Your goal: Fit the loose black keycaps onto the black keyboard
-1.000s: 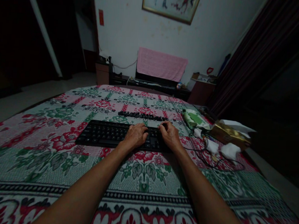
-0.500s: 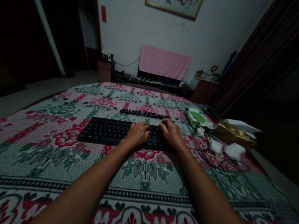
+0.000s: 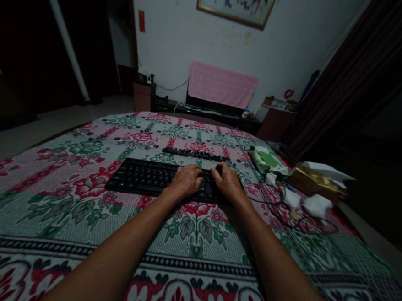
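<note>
Currently resting both hands on the right end of a black keyboard (image 3: 144,177), lying crosswise on the flowered bedspread (image 3: 80,206).
Reaching straight ahead with both forearms. Laying the left hand (image 3: 185,181) palm-down over the keys, fingers curled. Setting the right hand (image 3: 228,182) just beside it, nearer the keyboard's right end, fingertips bending toward the far edge. Hiding any pinch under the knuckles: grip impossible to tell for either. Finding the keyboard's long axis running left to right, mostly stretching leftward from the hands. Noting just beyond it, parallel, a row of small dark pieces (image 3: 194,154).

A black keyboard (image 3: 144,176) lies flat on the floral bedspread (image 3: 80,206), a row of black keycaps (image 3: 194,154) just beyond.
</note>
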Demonstrator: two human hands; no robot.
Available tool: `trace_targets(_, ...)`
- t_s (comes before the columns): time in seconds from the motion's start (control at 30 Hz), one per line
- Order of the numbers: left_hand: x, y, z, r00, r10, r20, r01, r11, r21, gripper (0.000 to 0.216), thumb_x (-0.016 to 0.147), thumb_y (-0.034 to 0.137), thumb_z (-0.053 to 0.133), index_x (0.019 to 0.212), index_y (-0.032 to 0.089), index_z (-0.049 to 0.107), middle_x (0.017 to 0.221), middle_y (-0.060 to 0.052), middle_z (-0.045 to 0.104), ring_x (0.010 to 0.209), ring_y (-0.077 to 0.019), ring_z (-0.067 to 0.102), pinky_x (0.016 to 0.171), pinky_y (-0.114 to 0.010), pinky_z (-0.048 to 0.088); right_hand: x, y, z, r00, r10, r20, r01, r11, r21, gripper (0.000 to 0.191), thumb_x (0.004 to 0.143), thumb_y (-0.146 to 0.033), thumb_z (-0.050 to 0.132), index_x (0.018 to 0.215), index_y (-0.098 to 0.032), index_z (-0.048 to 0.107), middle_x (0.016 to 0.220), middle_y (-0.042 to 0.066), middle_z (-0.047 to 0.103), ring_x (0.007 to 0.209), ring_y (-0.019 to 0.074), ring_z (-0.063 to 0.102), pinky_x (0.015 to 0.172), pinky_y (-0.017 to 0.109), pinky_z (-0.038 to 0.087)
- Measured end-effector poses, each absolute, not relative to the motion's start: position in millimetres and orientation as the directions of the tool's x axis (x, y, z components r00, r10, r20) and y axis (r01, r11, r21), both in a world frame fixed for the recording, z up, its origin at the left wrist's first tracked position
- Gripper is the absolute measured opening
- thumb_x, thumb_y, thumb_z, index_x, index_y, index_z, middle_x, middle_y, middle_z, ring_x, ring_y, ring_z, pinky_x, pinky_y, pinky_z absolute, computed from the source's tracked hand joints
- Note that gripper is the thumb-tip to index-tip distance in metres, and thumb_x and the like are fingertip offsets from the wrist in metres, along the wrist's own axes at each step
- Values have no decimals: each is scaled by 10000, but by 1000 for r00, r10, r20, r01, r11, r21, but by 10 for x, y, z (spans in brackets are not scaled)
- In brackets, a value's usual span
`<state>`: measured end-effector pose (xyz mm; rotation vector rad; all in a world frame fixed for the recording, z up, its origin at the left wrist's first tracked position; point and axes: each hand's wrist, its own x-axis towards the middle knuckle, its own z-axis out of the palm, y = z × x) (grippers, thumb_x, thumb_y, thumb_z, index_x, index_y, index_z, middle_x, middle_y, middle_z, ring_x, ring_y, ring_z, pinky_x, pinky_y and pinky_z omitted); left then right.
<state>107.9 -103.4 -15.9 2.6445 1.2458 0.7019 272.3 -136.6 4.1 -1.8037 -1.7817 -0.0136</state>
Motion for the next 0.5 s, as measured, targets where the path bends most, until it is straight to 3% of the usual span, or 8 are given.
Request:
trace_targets(0.27, 1082, -1024, -156, 555, 758, 342, 694, -649, 311, 288, 853, 291, 452, 1040, 184, 642, 1155, -66, 601, 1103, -216, 531, 953, -371, 391, 2740, -1292, 11, 181, 908, 378, 904, -2, -428, 233, 880, -282, 413, 988, -118, 538, 865, 132, 674, 809, 229, 625, 684, 269, 380)
trace_targets(0.5, 1073, -1048, -119, 552, 772, 316, 700, -635, 328, 304, 856, 306, 445, 1063, 185, 632, 1191, -74, 585, 1114, -209, 524, 958, -356, 387, 2847, -1241, 3, 268, 907, 325, 770, 1, -638, 251, 879, -322, 369, 830, -168, 561, 797, 75, 687, 751, 183, 621, 664, 250, 395)
